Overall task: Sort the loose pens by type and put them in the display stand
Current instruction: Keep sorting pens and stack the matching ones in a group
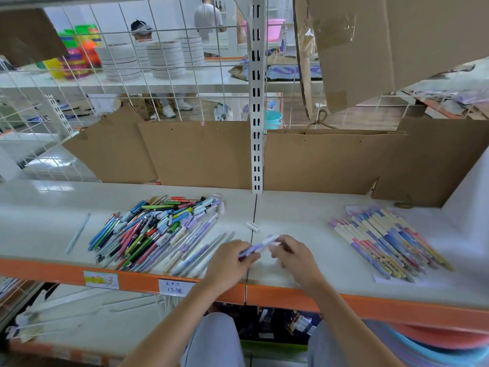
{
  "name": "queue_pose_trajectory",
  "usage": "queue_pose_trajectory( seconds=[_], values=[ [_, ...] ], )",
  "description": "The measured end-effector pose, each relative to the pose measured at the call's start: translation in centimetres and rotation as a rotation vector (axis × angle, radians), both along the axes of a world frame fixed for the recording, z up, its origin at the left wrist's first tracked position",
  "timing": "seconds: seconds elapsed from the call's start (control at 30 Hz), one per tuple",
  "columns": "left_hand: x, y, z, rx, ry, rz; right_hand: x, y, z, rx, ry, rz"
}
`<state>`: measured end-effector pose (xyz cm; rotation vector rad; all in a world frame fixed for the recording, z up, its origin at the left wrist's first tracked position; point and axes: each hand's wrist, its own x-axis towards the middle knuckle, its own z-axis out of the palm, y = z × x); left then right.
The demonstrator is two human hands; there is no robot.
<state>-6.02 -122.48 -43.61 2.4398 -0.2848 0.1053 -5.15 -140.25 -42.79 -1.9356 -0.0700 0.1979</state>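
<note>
A purple pen (260,245) is pinched at both ends by left hand (229,256) and right hand (291,254), its axis crosswise, the sorted row (386,241) lying right of it.

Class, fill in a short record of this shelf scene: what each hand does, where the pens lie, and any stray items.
Left hand: grips purple-and-white pen
Right hand: pinches the same pen's white end
Mixed loose pen heap: left on white shelf
Sorted pastel pen row: right
Small white cap: between them
Single pale blue pen: far left
</note>
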Motion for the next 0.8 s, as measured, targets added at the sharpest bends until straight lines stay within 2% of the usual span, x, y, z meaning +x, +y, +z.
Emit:
queue_pose_trajectory(
  seconds=[0.07,0.17,0.27,0.4,0.47,0.8],
  values=[
    [-0.1,-0.9,-0.9,-0.032,-0.011,-0.030,-0.2,-0.2,0.1,0.097,0.011,0.005],
    [-0.3,-1.2,-1.3,-0.023,-0.029,-0.017,-0.3,-0.2,0.4,0.126,0.016,0.023],
    [-0.6,-1.0,-1.0,-0.044,-0.068,0.053,-0.3,-0.3,0.5,0.181,0.009,-0.067],
    [-0.6,-0.9,-0.9,-0.032,-0.061,0.134,-0.1,-1.1,0.4,0.606,0.107,-0.332],
    [-0.6,-0.9,-0.9,-0.011,-0.056,0.113,-0.1,-1.4,0.4,0.717,0.124,-0.376],
    [-0.9,-0.8,-0.9,-0.010,-0.038,0.088,0.0,-1.4,0.3,0.721,0.073,-0.451]
  ],
)
